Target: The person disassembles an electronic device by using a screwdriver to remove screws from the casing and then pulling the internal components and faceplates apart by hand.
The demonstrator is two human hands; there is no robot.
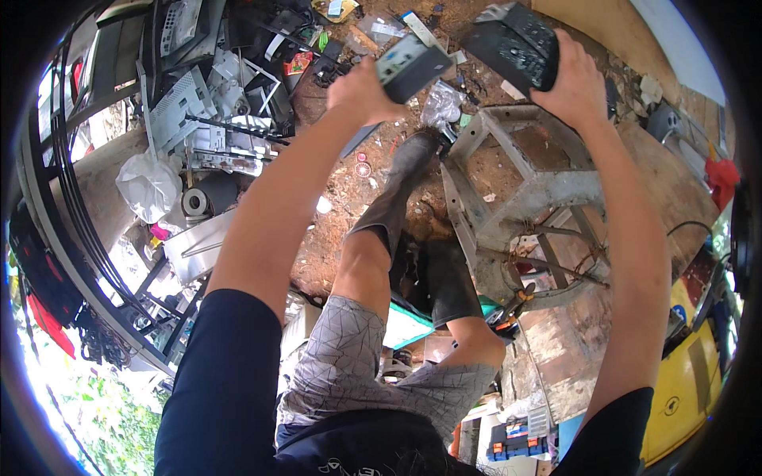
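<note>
Both of my arms reach out toward the top of the head view. My left hand [363, 97] is closed on the near end of a dark box-shaped electronic device [421, 70] with a row of sockets along one face. My right hand [579, 86] grips the side of a black plastic casing [512, 46], whose surface is speckled with pale marks. The two pieces are held apart over the dirt floor, and a gap separates them. Beneath them lies a crumpled clear plastic bag [444, 105], near the toe of my dark boot [413, 155].
A rusty metal frame [524, 186] stands right of my legs. Metal panels and scrap [178, 107] pile up at the left, beside a white plastic bag [149, 186]. A yellow case [681, 393] is at the lower right. Small debris litters the dirt floor [317, 246].
</note>
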